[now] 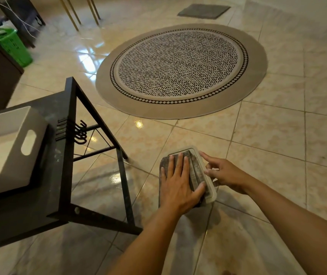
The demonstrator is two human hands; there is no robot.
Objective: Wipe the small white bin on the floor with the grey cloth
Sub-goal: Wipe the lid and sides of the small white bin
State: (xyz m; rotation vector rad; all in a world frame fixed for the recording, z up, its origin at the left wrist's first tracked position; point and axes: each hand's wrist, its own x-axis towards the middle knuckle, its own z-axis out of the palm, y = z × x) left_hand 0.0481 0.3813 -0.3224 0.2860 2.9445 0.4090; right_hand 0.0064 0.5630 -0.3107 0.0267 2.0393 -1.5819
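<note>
The small white bin (pixel 210 183) stands on the tiled floor in the lower middle of the head view. A grey cloth (pixel 195 173) lies over its top and hangs down its left side. My left hand (pixel 178 183) presses flat on the cloth, fingers spread, thumb toward the bin's right rim. My right hand (pixel 224 171) rests against the bin's right edge with fingers partly curled, steadying it. Most of the bin is hidden under the cloth and hands; only its pale rim shows.
A black metal-framed table (pixel 69 155) with hooks stands close on the left, holding a larger white bin (pixel 19 139) with a handle slot. A round patterned rug (pixel 180 70) lies beyond. A green basket (pixel 13 46) and a grey mat (pixel 204 10) sit farther off.
</note>
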